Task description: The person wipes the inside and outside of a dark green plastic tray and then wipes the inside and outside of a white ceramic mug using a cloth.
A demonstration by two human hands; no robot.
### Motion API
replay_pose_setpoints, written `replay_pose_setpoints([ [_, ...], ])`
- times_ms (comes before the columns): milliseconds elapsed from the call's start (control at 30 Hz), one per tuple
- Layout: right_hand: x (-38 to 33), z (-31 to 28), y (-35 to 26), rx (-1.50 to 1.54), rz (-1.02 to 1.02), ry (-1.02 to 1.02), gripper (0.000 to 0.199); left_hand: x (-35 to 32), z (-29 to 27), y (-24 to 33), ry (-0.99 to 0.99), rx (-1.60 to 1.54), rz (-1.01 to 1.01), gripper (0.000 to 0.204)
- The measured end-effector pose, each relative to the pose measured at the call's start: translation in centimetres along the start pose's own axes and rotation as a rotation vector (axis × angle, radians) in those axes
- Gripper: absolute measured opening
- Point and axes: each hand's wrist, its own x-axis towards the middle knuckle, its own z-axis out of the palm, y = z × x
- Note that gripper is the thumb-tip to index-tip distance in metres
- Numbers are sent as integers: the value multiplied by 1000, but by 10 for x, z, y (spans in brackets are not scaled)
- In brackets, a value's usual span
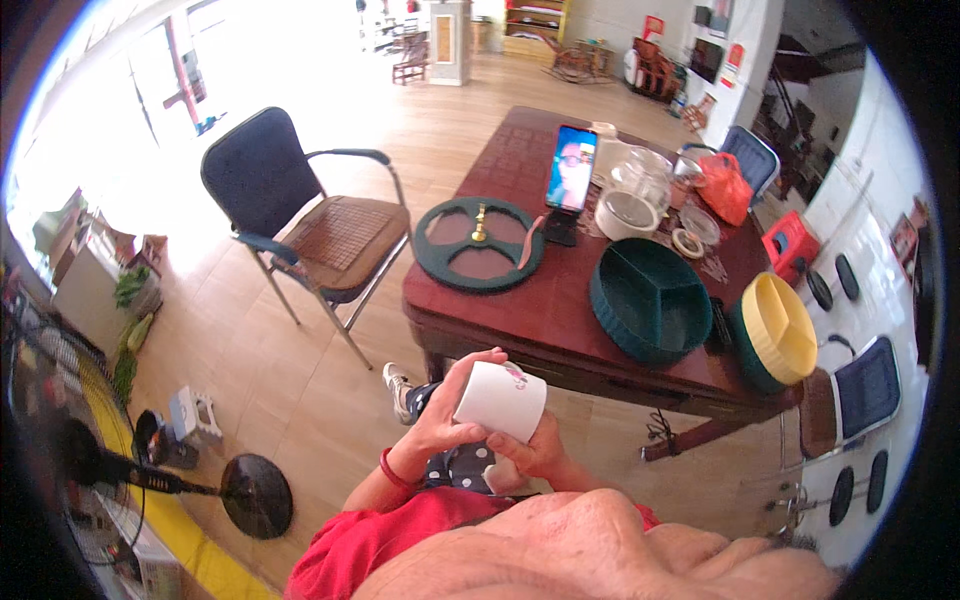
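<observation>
In front of my lap I hold a white cup (500, 402), a plain cylinder with a small pink and dark print, tilted on its side. My left hand (440, 412) is wrapped round its left side, thumb beneath and fingers above. My right hand (538, 450) grips it from the lower right. A pale scrap (506, 478) hangs under the right hand; its kind cannot be made out. Beyond, on the table, lie a green ring-shaped frame (432, 250) with a gold knob, a dark green divided tray (640, 315) and a yellow divided tray (778, 325) at the edge.
The dark red table (500, 325) stands ahead, bearing an upright phone (573, 170), glass jars (640, 178) and a red plastic bag (724, 188). A chair (335, 240) is at the left, a standing fan (255, 495) at the lower left, another chair (868, 390) at the right.
</observation>
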Motion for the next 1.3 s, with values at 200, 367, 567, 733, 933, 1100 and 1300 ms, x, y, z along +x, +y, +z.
replay_pose_setpoints([
  [200, -12, -11, -6, 2, 171, -97, 36, 1, 11, -2, -39, -70, 28, 104],
  [367, -11, -12, -9, -10, 131, -91, 36, -5, 19, -10, 37, -55, -11, 103],
  [567, -12, -14, -4, 39, 146, -81, 36, -4, 19, -15, 35, 4, -36, 102],
  [733, -12, -14, 1, 99, 166, -60, 37, -4, 21, -15, 70, 17, -77, 100],
  [933, -9, -18, 5, 139, 189, -55, 38, -2, 20, -23, 107, -19, -124, 97],
  [1100, -9, -18, 11, 203, 206, -47, 39, -2, 18, -29, 107, -14, -112, 96],
  [1300, -5, -23, 7, 151, 210, -97, 37, 2, 20, -28, 121, -46, -108, 95],
])
